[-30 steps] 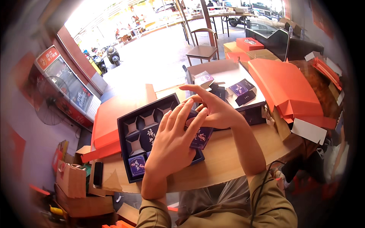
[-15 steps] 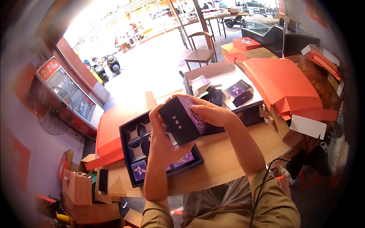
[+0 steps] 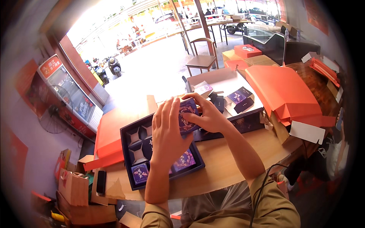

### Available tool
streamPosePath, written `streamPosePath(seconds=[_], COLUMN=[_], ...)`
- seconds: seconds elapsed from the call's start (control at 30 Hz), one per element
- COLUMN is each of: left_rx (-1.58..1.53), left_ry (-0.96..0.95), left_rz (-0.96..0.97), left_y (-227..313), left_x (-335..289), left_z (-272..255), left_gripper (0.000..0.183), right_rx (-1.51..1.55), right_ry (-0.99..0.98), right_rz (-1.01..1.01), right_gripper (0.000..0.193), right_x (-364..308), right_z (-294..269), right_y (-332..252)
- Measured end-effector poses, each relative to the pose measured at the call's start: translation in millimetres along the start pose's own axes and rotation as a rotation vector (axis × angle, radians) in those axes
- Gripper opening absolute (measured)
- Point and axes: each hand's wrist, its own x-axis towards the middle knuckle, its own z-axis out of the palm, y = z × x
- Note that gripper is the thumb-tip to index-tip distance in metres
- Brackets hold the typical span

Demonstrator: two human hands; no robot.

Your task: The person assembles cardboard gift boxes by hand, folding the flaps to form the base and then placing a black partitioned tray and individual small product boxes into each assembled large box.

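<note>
Held up between both hands is a small dark-blue and purple box (image 3: pixel 189 111) with a patterned face. My left hand (image 3: pixel 166 131) lies along its left side, fingers close together, hiding part of it. My right hand (image 3: pixel 207 116) grips its right side, thumb across the patterned face. Beneath them sits a dark-blue gift box (image 3: pixel 126 161) with compartments, several of them showing white inserts. At its near left corner is a purple patterned small box (image 3: pixel 140 173); another purple box (image 3: pixel 186 159) shows near the right corner, partly behind my left hand.
Behind the hands, a larger white-lined dark box (image 3: pixel 249 124) contains several small boxes (image 3: pixel 240 99). Orange bags (image 3: pixel 283 85) flank the wooden table (image 3: pixel 224 152) on the right, and an orange bag (image 3: pixel 110 133) lies left. A black phone (image 3: pixel 101 181) rests near the left edge.
The small box has turned, so its patterned face now shows instead of the plain dark side. My left hand has shifted round its left side, with the back of the hand showing.
</note>
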Motion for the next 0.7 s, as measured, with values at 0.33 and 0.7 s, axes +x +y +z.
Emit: streamPosePath(seconds=[0.33, 0.7], left_rx=[-0.591, 0.057], left_ry=[1.072, 0.091], left_rz=[-0.079, -0.062], left_y=[-4.5, -28.3], left_x=[-27.5, -73.0], left_z=[-39.8, -58.1], left_gripper=[0.1, 0.114], right_rx=[0.194, -0.775], right_ry=[-0.03, -0.407], right_rz=[0.08, 0.345], right_gripper=[0.054, 0.067], right_x=[-1.6, -9.3], right_z=[-8.6, 26.6], right_y=[-11.4, 41.2])
